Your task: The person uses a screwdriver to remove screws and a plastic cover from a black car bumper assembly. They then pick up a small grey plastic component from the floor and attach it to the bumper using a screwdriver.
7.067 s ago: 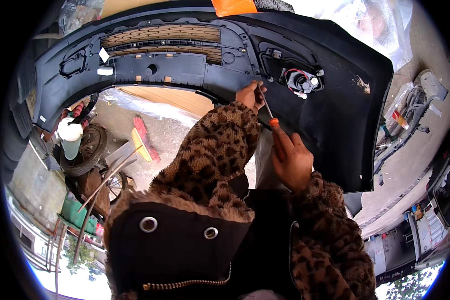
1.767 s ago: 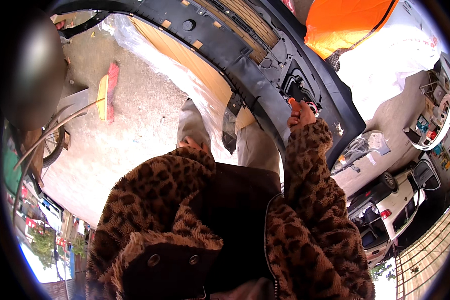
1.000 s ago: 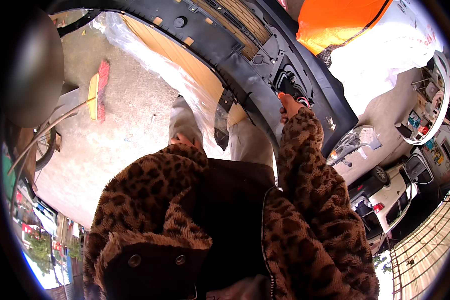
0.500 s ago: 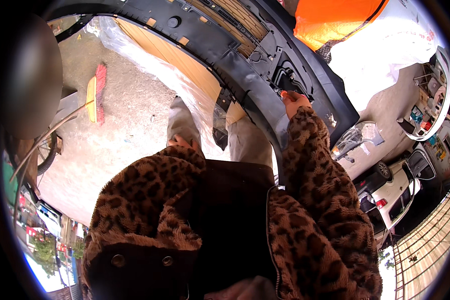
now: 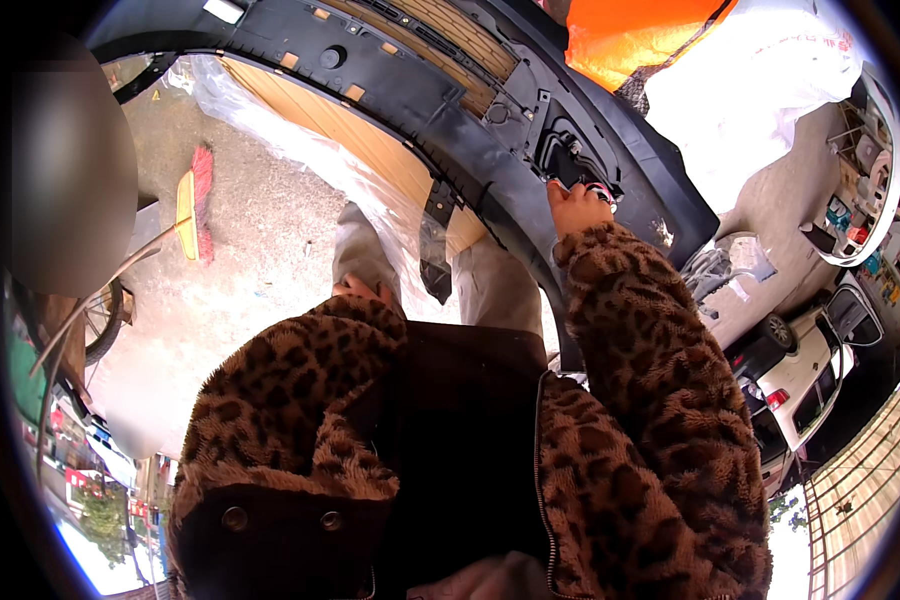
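A large black car bumper (image 5: 440, 118), inner side up, curves across the area ahead of me. At its right end, my right hand (image 5: 578, 210) is closed beside a dark recessed opening (image 5: 562, 155). A small pink, white and black thing (image 5: 599, 191) shows at its fingers, too little of it to name. My left hand (image 5: 364, 289) lies on my left trouser leg (image 5: 362, 245) at the knee, fingers apart and nothing visible in them. Both arms wear leopard-print fleece sleeves.
Cardboard (image 5: 315, 118) and clear plastic wrap (image 5: 270, 128) lie under the bumper. A red and yellow broom (image 5: 192, 205) is on the floor at left. Orange (image 5: 630, 40) and white bags (image 5: 740, 100) lie far right, with a white car (image 5: 800, 390) beyond. A person's blurred head (image 5: 70, 170) is at left.
My right hand has shifted slightly left and down in the picture, and the pink, white and black thing now shows at it. My left hand stays on the knee. The whole view has tilted slightly.
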### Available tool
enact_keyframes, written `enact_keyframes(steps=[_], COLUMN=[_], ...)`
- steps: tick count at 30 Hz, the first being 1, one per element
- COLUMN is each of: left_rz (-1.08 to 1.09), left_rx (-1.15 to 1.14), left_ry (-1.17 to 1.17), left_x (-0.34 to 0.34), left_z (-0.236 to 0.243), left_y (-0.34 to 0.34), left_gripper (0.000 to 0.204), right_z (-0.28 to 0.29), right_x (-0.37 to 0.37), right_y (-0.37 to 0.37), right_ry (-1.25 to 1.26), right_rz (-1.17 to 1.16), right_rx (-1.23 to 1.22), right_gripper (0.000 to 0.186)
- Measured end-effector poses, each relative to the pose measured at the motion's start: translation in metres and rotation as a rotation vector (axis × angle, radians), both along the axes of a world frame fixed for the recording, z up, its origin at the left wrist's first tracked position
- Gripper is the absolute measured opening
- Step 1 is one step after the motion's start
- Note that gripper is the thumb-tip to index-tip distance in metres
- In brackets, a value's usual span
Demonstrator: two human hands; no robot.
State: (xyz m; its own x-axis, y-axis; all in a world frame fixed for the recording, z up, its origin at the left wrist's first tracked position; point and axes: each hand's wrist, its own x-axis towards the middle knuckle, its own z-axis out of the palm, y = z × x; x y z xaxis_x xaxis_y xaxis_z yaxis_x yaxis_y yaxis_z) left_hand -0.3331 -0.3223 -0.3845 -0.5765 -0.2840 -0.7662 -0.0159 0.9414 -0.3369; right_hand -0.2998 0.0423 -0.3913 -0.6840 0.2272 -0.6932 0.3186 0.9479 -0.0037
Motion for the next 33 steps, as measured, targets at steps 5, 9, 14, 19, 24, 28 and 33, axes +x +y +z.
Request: enact_keyframes(steps=[5,9,14,19,24,28,33], left_rz=[0.005,0.006,-0.013,-0.069,-0.122,-0.212,-0.224], left_rx=[0.005,0.02,0.013,0.061,0.113,0.258,0.499], left_ry=[0.036,0.009,-0.004,0.009,-0.016,-0.096,-0.268], left_x=[0.001,0.005,0.009,-0.007,-0.038,-0.072,-0.134], left_z=[0.004,0.0,0.003,0.006,0.002,0.014,0.033], left_y=[0.0,0.001,0.0,0.01,0.015,0.016,0.018], left_gripper=[0.063,0.063,0.06,0.055,0.054,0.053,0.051], right_z=[0.021,0.035,0.018,0.007,0.008,0.119,0.24], right_x=[-0.034,-0.044,-0.029,-0.018,0.023,0.06,0.195], right_y=[0.009,0.013,0.012,0.012,-0.022,-0.072,-0.188], right_ry=[-0.25,-0.291,-0.11,-0.03,0.105,0.22,0.322], right_rz=[0.03,-0.54,-1.132,-1.691,-1.719,-1.349,-1.982], right_rx=[-0.03,-0.094,-0.21,-0.262,-0.616,-0.386,-0.579], right_gripper=[0.032,0.035,0.032,0.035,0.038,0.041,0.05])
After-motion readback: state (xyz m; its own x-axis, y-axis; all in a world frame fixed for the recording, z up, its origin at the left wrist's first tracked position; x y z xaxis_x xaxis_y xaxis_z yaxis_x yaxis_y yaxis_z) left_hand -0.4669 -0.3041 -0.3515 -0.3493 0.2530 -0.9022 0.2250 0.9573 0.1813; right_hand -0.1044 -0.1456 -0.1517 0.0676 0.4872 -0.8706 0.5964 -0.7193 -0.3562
